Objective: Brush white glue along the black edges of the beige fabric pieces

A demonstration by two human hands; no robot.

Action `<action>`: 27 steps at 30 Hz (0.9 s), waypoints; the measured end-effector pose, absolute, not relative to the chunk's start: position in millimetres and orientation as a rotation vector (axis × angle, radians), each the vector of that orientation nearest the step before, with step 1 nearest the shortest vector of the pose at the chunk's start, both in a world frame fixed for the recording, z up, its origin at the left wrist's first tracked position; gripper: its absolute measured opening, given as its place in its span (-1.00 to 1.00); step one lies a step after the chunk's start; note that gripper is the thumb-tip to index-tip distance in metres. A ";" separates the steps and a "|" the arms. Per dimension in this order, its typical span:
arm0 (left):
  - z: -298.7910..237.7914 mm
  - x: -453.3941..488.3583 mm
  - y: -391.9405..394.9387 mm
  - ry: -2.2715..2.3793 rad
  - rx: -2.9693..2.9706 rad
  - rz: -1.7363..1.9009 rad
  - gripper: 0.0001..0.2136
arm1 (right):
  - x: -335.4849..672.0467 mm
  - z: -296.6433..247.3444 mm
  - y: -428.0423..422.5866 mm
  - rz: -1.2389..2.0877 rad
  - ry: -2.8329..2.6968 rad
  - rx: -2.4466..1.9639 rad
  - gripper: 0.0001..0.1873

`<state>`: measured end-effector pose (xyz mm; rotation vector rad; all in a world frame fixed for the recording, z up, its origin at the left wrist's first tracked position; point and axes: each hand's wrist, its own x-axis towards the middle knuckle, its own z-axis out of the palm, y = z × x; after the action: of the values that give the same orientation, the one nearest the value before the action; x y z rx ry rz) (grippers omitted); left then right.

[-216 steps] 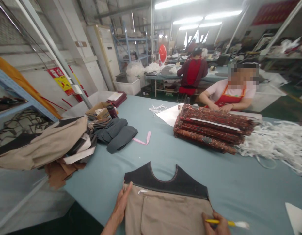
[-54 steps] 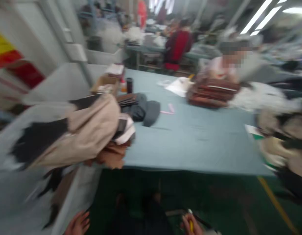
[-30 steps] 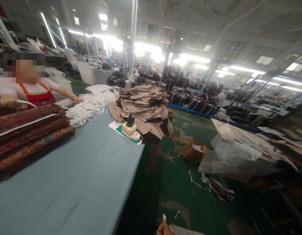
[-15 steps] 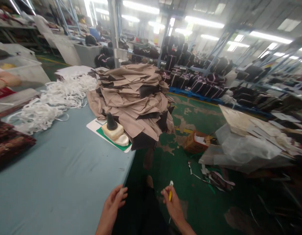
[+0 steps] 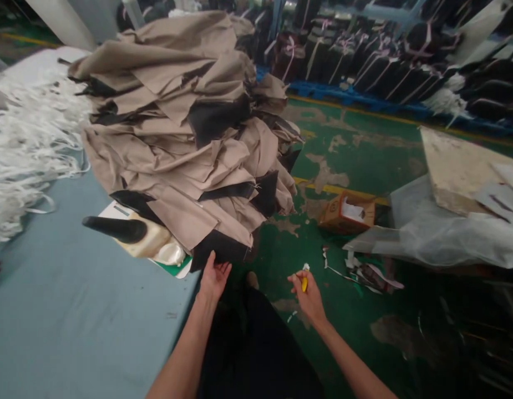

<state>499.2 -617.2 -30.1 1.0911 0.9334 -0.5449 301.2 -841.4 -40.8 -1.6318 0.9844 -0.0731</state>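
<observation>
My left hand is at the front corner of a tall pile of beige fabric pieces. Its fingers are apart, with the thumb against a black flap hanging over the table edge; I cannot tell if the other fingers are under it. My right hand, over the floor, is closed round a small yellow tool whose exact kind is unclear. Left of the flap, a cream block with a black cone-shaped piece sits on a white and green sheet.
The blue-grey table carries a heap of white strips at left. On the green floor stand a cardboard box and scraps. Plastic-covered boards are at right; tied dark bundles line the back.
The view has tilted down and come closer to the pile. My left hand has moved forward from the table edge to the black flap. My right hand still holds the yellow tool.
</observation>
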 end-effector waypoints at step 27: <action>206.1 606.1 -668.0 0.174 1.595 -0.067 -0.89 | 445.9 88.0 -857.9 -0.761 0.183 -2.062 -0.57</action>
<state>606.1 -668.0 206.1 1.5955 0.1744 -0.0672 445.9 -857.9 88.0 -2.0617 0.1835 -0.7607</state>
